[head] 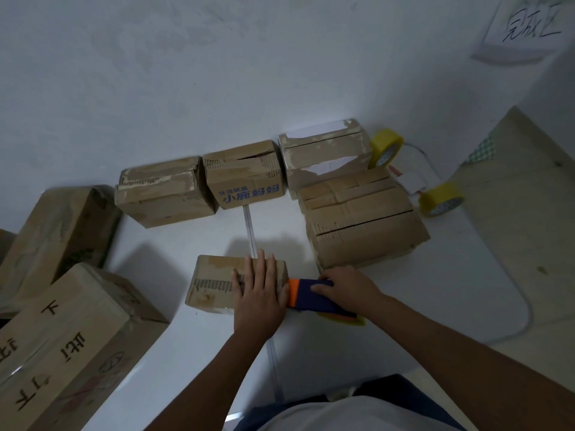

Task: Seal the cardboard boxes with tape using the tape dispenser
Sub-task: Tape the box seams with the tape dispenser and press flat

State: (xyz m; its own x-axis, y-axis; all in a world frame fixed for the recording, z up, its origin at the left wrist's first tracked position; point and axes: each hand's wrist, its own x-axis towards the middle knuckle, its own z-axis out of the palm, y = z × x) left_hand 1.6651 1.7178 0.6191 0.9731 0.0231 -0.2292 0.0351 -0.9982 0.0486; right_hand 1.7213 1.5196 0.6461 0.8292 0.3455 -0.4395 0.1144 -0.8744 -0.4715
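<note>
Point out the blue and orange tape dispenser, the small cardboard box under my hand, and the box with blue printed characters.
blue and orange tape dispenser (306,295), head view, orange front.
small cardboard box (214,283), head view, top face.
box with blue printed characters (249,185), head view, front face.

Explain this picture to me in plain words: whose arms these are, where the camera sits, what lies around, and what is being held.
There is no machine here. A person wears a camera on the head, so this single view looks forward and down at their own two arms.

The left hand lies flat, fingers straight, on top of a small cardboard box on the white surface. The right hand grips a blue and orange tape dispenser, whose orange end meets the box's right side.

Farther back stand four more boxes, one with blue printing. Two yellow tape rolls sit to their right. Larger boxes are stacked at the left, and a handwritten paper sign hangs on the wall.
</note>
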